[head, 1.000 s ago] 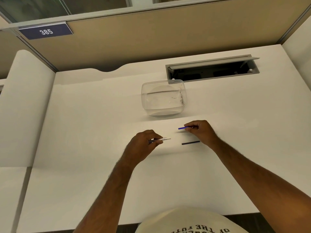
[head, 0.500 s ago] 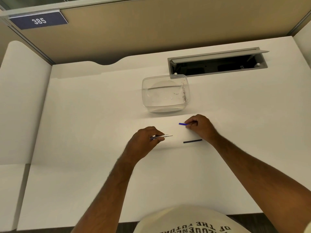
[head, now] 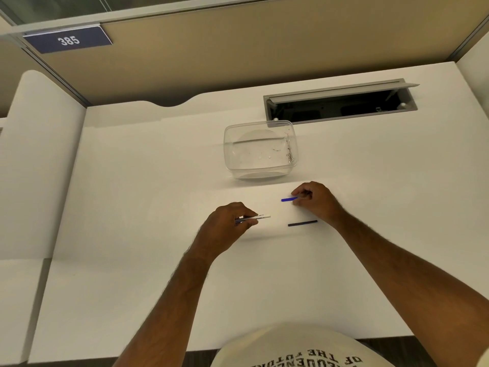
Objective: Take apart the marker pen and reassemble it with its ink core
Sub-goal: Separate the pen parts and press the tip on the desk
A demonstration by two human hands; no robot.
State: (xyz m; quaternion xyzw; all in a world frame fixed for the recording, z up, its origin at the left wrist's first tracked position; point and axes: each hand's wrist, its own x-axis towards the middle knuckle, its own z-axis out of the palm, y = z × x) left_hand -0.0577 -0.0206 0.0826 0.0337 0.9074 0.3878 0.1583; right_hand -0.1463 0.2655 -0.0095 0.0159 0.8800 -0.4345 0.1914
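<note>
The marker pen lay in three pieces near the middle of the frame, on the white desk (head: pixel 132 181). The left hand (head: pixel 225 223) was closed around the white marker barrel (head: pixel 258 218), pinching it between thumb and fingers so that its printed end stuck out to the right, roughly level. To the upper right of it, the right hand (head: pixel 315 200) pinched one end of a short blue piece (head: pixel 289 199), probably the cap or end plug, with its free end pointing left towards the barrel; the two parts were apart, with a gap of bare desk between them. Just below the right hand and to the right of the barrel, a thin dark ink core (head: pixel 302 223) lay flat on the desk, touched by neither hand. A clear plastic container (head: pixel 260 151) stood above the hands, towards the upper centre, near an open grey cable tray (head: pixel 341 102).
</note>
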